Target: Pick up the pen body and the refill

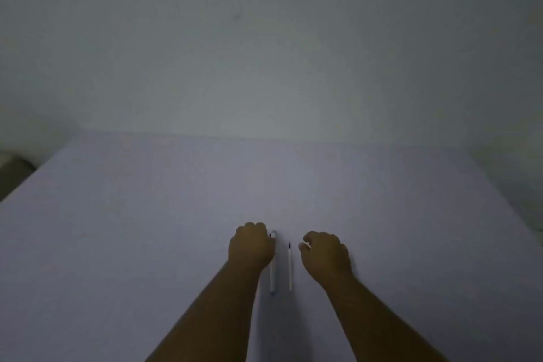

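Observation:
Two slim white pens lie side by side on a pale table [147,229], both pointing away from me. My left hand [251,245] sits knuckles-up with curled fingers against the upper end of the left pen [273,276], touching it near its dark-tipped cap; whether the fingers grip it is hidden. The right pen [290,267], thinner with a dark tip, lies free between the hands. My right hand [324,256] rests just right of it, fingers loosely curled, holding nothing, its fingertips a little apart from the pen.
A plain pale wall [264,38] rises behind the table's far edge. A dark shape [14,173] sits off the table's left edge. The picture is dim.

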The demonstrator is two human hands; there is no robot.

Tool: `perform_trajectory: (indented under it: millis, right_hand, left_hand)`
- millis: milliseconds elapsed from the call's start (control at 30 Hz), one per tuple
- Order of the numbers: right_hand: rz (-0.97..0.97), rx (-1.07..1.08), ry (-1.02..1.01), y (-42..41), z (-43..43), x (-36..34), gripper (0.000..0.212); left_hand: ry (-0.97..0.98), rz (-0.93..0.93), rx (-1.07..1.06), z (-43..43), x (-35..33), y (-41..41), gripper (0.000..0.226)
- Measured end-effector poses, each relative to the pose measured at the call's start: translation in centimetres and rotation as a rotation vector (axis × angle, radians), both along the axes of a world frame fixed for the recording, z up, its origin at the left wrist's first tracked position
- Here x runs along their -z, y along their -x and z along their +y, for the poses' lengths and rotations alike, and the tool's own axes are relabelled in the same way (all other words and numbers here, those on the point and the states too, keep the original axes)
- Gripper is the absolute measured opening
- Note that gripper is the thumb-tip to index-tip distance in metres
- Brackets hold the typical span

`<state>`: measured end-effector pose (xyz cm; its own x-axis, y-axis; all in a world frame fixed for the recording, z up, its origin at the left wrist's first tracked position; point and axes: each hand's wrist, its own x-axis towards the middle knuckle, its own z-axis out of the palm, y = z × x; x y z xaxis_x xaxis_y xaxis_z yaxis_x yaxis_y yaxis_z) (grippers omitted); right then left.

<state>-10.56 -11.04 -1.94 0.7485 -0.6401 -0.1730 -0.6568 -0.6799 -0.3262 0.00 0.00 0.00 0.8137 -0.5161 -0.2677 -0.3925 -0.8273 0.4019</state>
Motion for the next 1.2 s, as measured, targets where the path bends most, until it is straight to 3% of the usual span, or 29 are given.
perform_trajectory:
  millis: [200,367,533,667,933,1000,1100,1200]
  right_hand:
    - [0.0,0.023,-0.024,-0.1,0.5,2.9,0.031]
    - [-0.057,0.082,-0.089,-0.4,0.8,4.0,0.027]
    - [-0.194,0.229,-0.3,-1.5,0.8,3.8,0.024]
    - [-0.28,0.411,-0.609,-2.8,0.4,2.8,0.033]
    - [-0.423,0.603,-0.723,-2.8,-2.0,1.7,0.032]
    - [-0.345,0.522,-0.654,-2.2,-3.2,1.7,0.031]
    - [-0.079,0.314,-0.421,-1.3,-3.2,2.5,0.034]
    - [0.024,0.254,-0.339,-0.8,-1.8,3.8,0.039]
  left_hand:
    - [0.041,0.272,-0.192,-0.1,3.6,1.1,0.034]
    - [0.063,0.266,-0.227,-0.2,5.0,1.2,0.021]
    - [0.164,0.248,-0.249,-0.2,4.7,1.2,0.022]
    - [0.249,0.203,-0.107,-0.4,4.1,1.8,0.021]
    - [0.209,0.238,0.058,0.2,4.1,1.8,0.015]
    - [0.209,0.22,0.031,0.7,4.3,1.6,0.015]
    - [0.223,0.199,0.001,0.8,4.5,1.5,0.014]
    - [0.252,0.204,-0.02,0.5,4.5,1.7,0.012]
